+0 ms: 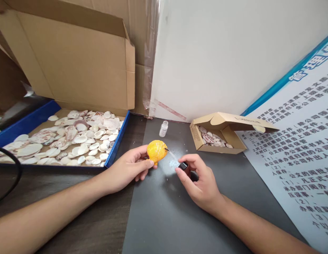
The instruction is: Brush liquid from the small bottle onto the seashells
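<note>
Between the thumb and fingers of my left hand [134, 164] is a yellow-orange scallop shell [156, 151], its ribbed face turned up. My right hand [202, 181] pinches the black cap of a small brush applicator [183, 165]. The applicator's thin clear stem points up and left, and its dark bristle tip meets the shell's right edge. Just beyond the shell, a small clear bottle [163, 129] with a white label stands upright and uncapped on the dark grey mat [158, 218]. Some pale bluish specks lie on the mat below the stem.
At the left, a blue-edged cardboard box [116, 141] with a raised lid holds many pale shells [82, 135]. A small open carton [219, 150] with more shells stands at the back right. A white panel [219, 63] rises behind, and a printed sheet [293, 141] lies right.
</note>
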Tool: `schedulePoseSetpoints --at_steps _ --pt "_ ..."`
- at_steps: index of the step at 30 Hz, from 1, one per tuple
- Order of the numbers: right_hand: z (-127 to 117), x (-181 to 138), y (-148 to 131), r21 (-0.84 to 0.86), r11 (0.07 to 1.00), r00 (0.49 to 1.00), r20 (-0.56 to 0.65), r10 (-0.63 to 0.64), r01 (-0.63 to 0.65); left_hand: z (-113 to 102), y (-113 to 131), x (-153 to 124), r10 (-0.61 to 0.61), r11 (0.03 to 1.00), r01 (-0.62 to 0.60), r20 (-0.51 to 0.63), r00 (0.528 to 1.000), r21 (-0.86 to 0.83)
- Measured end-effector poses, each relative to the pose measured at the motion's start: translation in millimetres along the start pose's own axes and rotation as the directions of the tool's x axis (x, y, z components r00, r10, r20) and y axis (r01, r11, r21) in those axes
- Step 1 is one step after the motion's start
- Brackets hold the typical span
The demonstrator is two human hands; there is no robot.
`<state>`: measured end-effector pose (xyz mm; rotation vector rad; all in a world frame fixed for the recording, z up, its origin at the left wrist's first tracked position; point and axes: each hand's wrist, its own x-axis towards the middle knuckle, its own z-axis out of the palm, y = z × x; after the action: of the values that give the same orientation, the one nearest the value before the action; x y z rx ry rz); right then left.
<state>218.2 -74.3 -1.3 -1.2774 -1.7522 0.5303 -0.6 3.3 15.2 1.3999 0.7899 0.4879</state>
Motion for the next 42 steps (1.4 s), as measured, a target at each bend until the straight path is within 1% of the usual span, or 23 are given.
schedulePoseSetpoints --at_steps 2,4,9,11,13,15,18,20,22,25,27,29,32,35,37,39,42 --pt "0.3 0.8 0.9 -0.010 1.000 0.999 -0.038 0.020 -0.021 0.4 0.1 -0.2 -0.001 1.000 0.001 0.000 1.000 0.007" --pt "-0.4 1.0 1.8 -0.008 1.000 0.999 -0.022 0.029 -0.029 1.0 0.3 -0.2 -0.002 1.000 0.002 -0.002 1.000 0.011" --pt "-3.5 -1.7 3.0 0.070 0.998 0.989 0.145 -0.012 0.002 1.6 0.8 0.3 -0.001 1.000 0.001 -0.003 1.000 0.011" --pt "-3.7 -2.5 2.4 0.081 0.997 0.985 0.169 -0.030 0.016 1.5 0.9 0.4 0.002 1.000 -0.002 -0.002 1.000 0.012" --pt "-3.2 -2.2 1.5 0.065 0.997 0.988 0.146 -0.043 0.034 1.3 1.0 0.2 0.006 1.000 -0.006 0.000 1.000 0.014" --pt "-2.1 -1.1 0.9 0.040 0.998 0.995 0.087 -0.046 0.043 1.1 0.9 0.0 0.011 1.000 -0.011 0.005 1.000 0.017" --pt "-0.5 0.5 1.4 0.013 1.000 1.000 -0.011 -0.014 0.014 1.0 0.3 -0.5 0.016 1.000 -0.016 0.009 1.000 0.019" --pt "-0.4 0.9 2.0 0.006 1.000 0.999 -0.034 0.006 -0.005 0.8 -0.3 -0.8 0.016 1.000 -0.016 0.009 1.000 0.019" --pt "-1.5 0.5 2.0 0.012 1.000 1.000 0.009 0.004 -0.004 0.6 -0.6 -1.1 0.015 1.000 -0.016 0.009 1.000 0.020" --pt "-4.4 -1.0 1.0 0.053 0.998 0.989 0.143 -0.027 0.020 0.6 -0.3 -1.0 0.017 1.000 -0.017 0.007 1.000 0.018" --pt "-5.9 -2.0 0.3 0.078 0.996 0.978 0.202 -0.056 0.041 0.7 0.0 -0.7 0.016 1.000 -0.016 0.003 1.000 0.014" --pt "-6.2 -2.3 0.0 0.080 0.995 0.977 0.198 -0.075 0.061 0.8 -0.1 -0.5 0.017 1.000 -0.017 0.002 1.000 0.013" --pt "-4.2 -1.6 0.7 0.044 0.997 0.992 0.107 -0.069 0.064 0.6 -0.4 -0.6 0.018 1.000 -0.018 0.005 1.000 0.015" --pt "-1.3 -0.2 2.1 0.011 1.000 1.000 -0.001 -0.016 0.016 0.2 -0.3 -0.6 0.020 1.000 -0.020 0.010 1.000 0.018" --pt "-0.4 0.7 2.5 0.007 1.000 1.000 -0.028 0.010 -0.010 0.1 -0.1 -0.4 0.020 1.000 -0.020 0.011 1.000 0.021" --pt "-0.9 1.1 2.2 0.012 1.000 1.000 0.001 0.014 -0.014 0.3 0.0 -0.3 0.019 1.000 -0.020 0.010 1.000 0.024" --pt "-3.7 0.3 0.9 0.042 0.999 0.994 0.110 -0.011 0.006 0.6 -0.2 -0.5 0.024 0.999 -0.024 0.009 1.000 0.025"
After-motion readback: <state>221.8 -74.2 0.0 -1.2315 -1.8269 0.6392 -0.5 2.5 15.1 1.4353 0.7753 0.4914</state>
